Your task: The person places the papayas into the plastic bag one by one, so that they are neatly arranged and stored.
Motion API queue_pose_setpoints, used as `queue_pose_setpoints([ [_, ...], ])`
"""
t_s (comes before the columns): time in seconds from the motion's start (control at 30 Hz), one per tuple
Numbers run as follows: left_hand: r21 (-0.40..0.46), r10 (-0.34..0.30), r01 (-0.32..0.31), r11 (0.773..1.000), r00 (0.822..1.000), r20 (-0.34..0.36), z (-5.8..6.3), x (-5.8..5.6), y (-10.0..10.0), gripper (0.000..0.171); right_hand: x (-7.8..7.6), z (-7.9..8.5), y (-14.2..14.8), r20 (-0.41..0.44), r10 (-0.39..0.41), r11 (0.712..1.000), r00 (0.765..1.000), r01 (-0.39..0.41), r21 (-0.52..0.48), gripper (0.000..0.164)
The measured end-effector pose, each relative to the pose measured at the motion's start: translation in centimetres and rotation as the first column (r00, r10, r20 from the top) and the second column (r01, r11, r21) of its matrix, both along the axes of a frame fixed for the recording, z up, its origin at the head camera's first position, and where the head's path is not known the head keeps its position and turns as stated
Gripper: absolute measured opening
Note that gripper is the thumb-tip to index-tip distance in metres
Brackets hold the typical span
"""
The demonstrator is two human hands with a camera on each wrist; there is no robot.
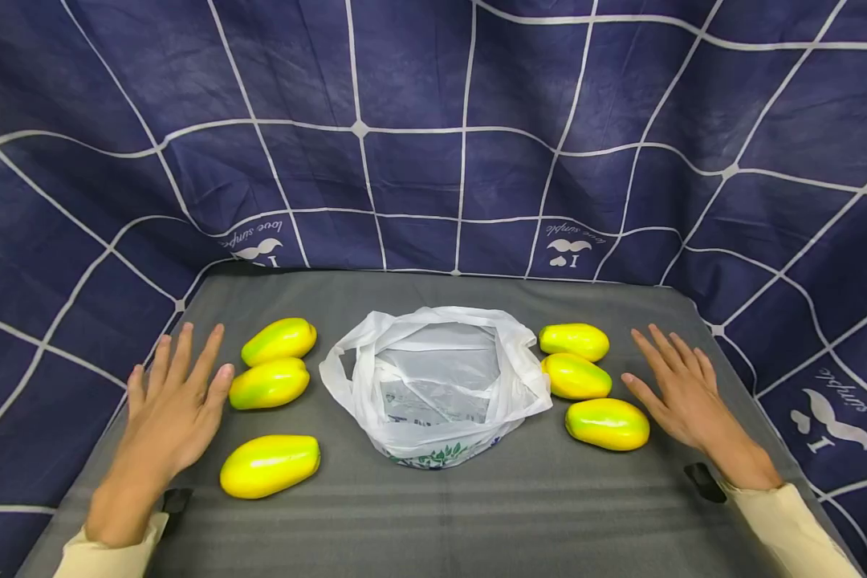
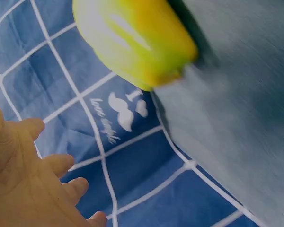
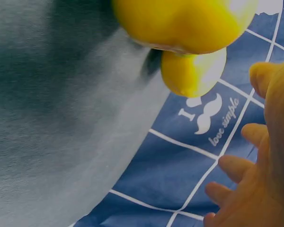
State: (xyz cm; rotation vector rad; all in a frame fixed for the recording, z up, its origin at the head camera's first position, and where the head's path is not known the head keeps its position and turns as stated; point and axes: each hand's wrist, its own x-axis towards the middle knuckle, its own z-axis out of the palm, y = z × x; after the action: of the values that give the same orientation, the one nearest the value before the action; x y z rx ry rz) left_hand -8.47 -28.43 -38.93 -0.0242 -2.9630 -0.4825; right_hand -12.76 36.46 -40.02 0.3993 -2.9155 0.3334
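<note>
A white plastic bag (image 1: 441,437) stands with its mouth open in the middle of the grey table, printed with green leaves. To its left lie three glossy yellow-green papayas, a far one (image 1: 279,340), a middle one (image 1: 270,384) and a near one (image 1: 270,466). Three more sit on the right: far (image 1: 574,342), middle (image 1: 576,376) and near (image 1: 608,424). My left hand (image 1: 175,413), palm down with fingers spread, is just outside the left group, its thumb beside the middle papaya. Outside the right group, my right hand (image 1: 682,393) has its fingers extended and holds nothing.
Dark blue cloth (image 1: 419,172) with white grid lines hangs behind the grey table (image 1: 433,514) and along both sides. A dark strap piece (image 1: 705,482) shows by the right wrist, another (image 1: 177,502) by the left.
</note>
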Motion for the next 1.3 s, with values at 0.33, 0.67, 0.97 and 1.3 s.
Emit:
queue_pose_setpoints([
  [0.33,0.084,-0.086,0.093,0.992,0.993,-0.08,1.6,-1.1,3.6,0.059,-2.1,0.7,-1.3,-0.008,0.094,0.995,0.995,-0.094,0.02,0.068],
  [0.67,0.059,-0.136,0.141,0.988,0.988,-0.076,2.5,-1.2,5.8,0.059,-3.6,1.6,-1.5,-0.029,0.173,0.984,0.985,-0.171,0.042,0.064],
  [0.97,0.149,-0.228,0.232,0.961,0.973,-0.039,3.7,-0.4,7.8,0.057,-4.9,2.5,-1.6,-0.003,0.189,0.981,0.982,-0.189,0.049,0.062],
  [1.3,0.29,-0.312,0.276,0.916,0.946,0.086,3.4,0.0,10.3,0.074,-6.4,2.3,-2.0,0.054,0.228,0.973,0.972,-0.23,0.024,0.065],
])
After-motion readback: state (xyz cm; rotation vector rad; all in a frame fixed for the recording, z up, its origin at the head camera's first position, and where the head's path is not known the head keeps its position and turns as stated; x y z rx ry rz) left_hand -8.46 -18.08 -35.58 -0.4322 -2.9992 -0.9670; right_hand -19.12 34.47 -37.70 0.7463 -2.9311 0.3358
